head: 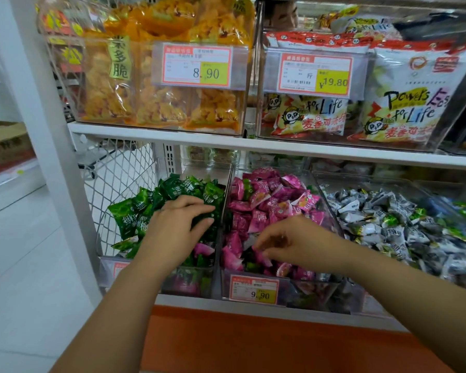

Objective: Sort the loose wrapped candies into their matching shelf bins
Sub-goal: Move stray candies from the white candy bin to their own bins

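While right hand [288, 242] dips into pink bin [307, 288], fingertips [261, 244] bunched downward, grip unclear in blur, left hand [178, 224] curls fingers [194, 203] round green candies [135, 214]. Stray pink candy [203, 250] sits just beneath left thumb, nearside, lying crosswise; left hand nearer.

White shelving [172, 135], pale floor [24, 265], orange base panel [253, 345]

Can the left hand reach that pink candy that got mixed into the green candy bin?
Probably yes. The pink candy lies on top near the front of the open green candy bin, right beside the left hand, and nothing covers it.
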